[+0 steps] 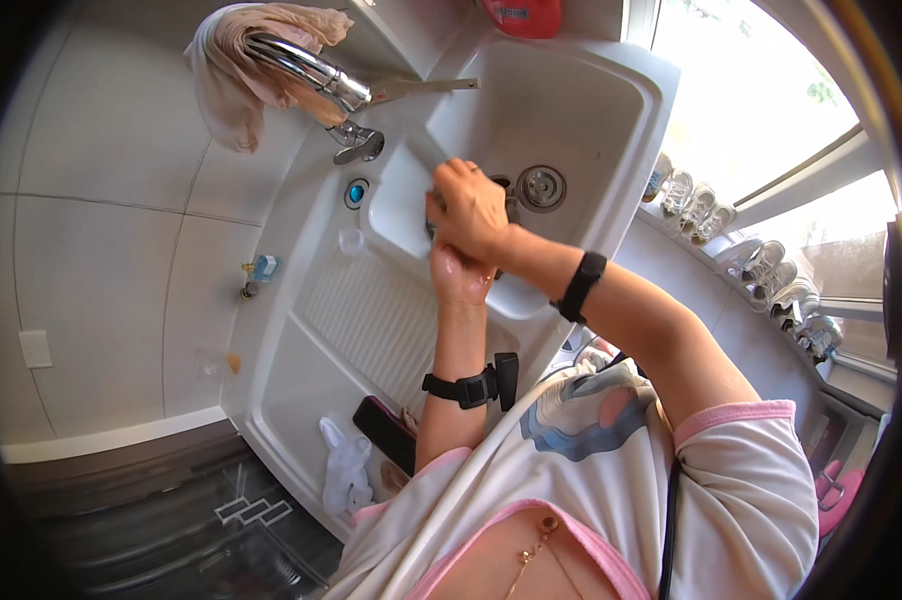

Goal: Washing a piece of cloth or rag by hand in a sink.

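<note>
While both forearms reach over the sink (611, 90), right hand (468, 208) clasps left hand (458, 272), both closed.

Shirt: white short-sleeved top – pink trim at the cuffs and neckline, blue and pink print on the front.
Left wrist: black strap carrying a small black box (507, 379).
Right wrist: plain black band (582, 285).
Neck: thin gold chain (531, 556) – small pendant near the collar.
</note>
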The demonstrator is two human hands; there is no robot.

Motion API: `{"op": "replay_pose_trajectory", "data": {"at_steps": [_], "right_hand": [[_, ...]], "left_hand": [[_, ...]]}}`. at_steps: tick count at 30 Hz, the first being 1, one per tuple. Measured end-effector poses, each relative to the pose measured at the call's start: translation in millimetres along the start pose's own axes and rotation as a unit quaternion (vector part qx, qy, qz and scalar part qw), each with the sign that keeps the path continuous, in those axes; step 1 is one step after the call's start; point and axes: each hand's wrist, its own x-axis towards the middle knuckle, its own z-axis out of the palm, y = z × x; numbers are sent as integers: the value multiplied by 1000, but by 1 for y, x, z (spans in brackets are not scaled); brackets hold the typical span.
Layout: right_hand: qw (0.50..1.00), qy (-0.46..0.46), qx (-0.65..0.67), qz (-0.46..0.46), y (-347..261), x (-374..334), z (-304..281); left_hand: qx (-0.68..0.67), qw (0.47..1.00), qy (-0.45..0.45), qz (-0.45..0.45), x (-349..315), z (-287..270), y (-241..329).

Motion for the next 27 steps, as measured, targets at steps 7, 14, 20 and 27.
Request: {"op": "replay_pose_trajectory", "data": {"at_steps": [7,14,20,27], "right_hand": [[980,-13,-184,77,-31,-33,51],[998,48,-17,-43,-10,0,-7],[942,188,-248,126,-40,-38,63],[997,-14,-24,66,7,8,-5]], "left_hand": [[-52,994,-68,73,-14,13,11],[-8,1000,-2,-12,1,3,12],[-28,993,-63,97,4,-2,16],[6,999,-34,3,1,3,-6]]}}
